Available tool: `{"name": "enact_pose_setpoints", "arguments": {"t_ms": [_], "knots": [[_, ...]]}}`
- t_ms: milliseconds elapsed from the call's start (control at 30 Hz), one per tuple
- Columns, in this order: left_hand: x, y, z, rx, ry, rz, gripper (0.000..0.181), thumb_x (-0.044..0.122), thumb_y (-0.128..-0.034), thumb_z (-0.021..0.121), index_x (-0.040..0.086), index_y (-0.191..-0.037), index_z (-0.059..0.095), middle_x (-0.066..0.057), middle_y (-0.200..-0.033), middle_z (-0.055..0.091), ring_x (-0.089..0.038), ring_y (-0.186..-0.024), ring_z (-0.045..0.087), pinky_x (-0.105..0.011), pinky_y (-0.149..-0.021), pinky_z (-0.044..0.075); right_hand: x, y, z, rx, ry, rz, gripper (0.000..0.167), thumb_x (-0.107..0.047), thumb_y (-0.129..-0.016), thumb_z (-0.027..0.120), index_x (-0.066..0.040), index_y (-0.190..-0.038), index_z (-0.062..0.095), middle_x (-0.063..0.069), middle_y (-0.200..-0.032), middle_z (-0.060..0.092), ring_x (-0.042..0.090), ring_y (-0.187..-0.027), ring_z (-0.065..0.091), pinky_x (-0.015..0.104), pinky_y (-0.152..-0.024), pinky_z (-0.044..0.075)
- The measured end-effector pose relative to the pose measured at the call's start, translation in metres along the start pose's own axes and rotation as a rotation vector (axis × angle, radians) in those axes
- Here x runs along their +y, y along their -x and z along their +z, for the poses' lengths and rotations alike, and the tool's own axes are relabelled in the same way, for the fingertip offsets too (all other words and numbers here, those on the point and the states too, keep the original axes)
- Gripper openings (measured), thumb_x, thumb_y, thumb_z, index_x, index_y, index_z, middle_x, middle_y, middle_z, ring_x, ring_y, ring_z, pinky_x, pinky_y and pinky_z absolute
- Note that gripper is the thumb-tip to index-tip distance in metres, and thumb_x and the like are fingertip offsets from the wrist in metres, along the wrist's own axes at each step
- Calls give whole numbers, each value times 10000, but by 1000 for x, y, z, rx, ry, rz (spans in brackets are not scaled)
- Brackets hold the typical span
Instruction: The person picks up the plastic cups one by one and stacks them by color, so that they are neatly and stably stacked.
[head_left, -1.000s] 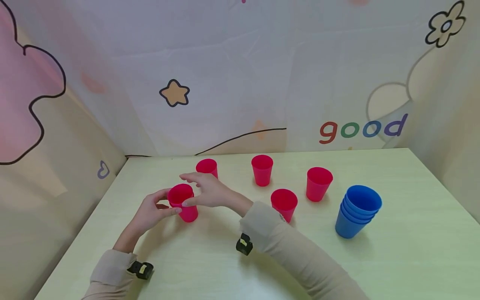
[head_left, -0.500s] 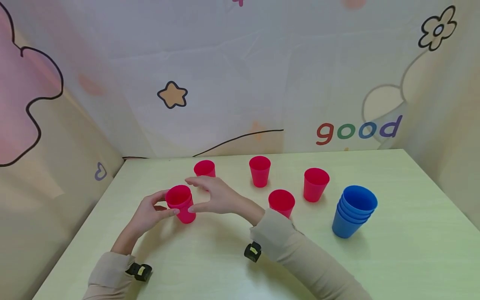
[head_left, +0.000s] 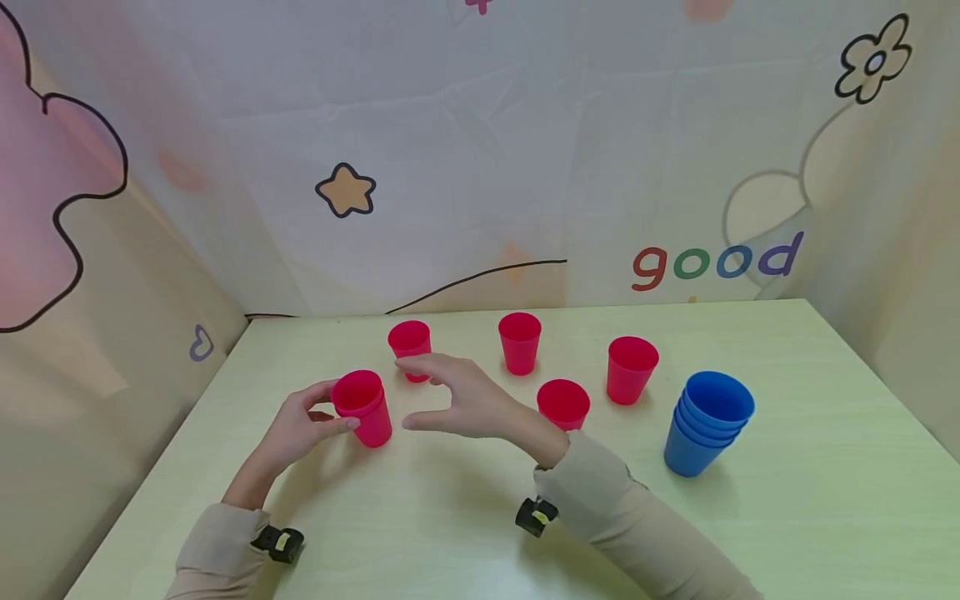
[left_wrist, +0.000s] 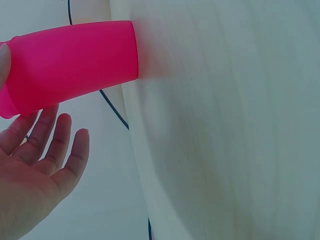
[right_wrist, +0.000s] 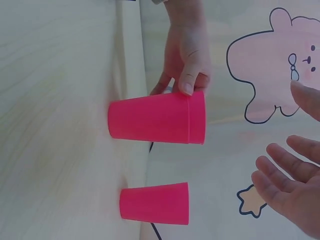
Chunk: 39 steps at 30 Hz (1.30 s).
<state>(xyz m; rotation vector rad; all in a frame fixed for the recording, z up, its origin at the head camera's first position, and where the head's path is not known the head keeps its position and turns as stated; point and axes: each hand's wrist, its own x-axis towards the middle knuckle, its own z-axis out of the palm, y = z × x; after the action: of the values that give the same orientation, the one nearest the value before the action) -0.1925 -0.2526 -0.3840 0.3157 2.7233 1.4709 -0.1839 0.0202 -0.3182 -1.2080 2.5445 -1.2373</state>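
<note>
On the left side of the table, my left hand (head_left: pixel 294 432) holds a stack of nested pink-red cups (head_left: pixel 372 423) between thumb and fingers, near the rim. A second rim just below the top one shows in the right wrist view, where the stacked cups (right_wrist: pixel 150 120) stand upright on the table. My right hand (head_left: pixel 474 402) hovers to the right of the stack, thumb and fingers spread apart, touching nothing. Behind its fingertips stands a single pink-red cup (head_left: pixel 409 337), partly covered by them in the head view.
More single pink-red cups stand apart: one at the back (head_left: pixel 520 343), one right of centre (head_left: pixel 632 371), and a nearer cup (head_left: pixel 562 403) partly behind the right forearm. A stack of several blue cups (head_left: pixel 697 450) is farther right. A printed cloth (head_left: pixel 450 167) hangs behind the table (head_left: pixel 825 467).
My right hand has drawn away from the stacked cups toward the right, its fingers staying spread. The left hand keeps its hold, and the other cups stay where they were.
</note>
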Motion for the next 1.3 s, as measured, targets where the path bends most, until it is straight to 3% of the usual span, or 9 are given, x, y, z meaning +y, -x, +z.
{"name": "enact_pose_setpoints", "arguments": {"t_ms": [700, 1300], "knots": [[1, 1, 1, -16, 7, 35, 568, 166, -757, 744, 29, -1251, 501, -124, -1105, 568, -264, -1008, 501, -316, -770, 479, 18, 58, -26, 181, -73, -64, 518, -130, -763, 732, -29, -1229, 529, 67, -1179, 571, 181, -1052, 537, 302, -845, 469], [2, 5, -5, -10, -9, 72, 694, 162, -757, 742, 47, -1343, 388, -158, -1224, 508, -308, -1088, 482, -354, -805, 469, 32, 92, -48, 229, 12, 26, 553, -153, -736, 756, -22, -1223, 530, 101, -1129, 593, 218, -987, 575, 389, -786, 502]]}}
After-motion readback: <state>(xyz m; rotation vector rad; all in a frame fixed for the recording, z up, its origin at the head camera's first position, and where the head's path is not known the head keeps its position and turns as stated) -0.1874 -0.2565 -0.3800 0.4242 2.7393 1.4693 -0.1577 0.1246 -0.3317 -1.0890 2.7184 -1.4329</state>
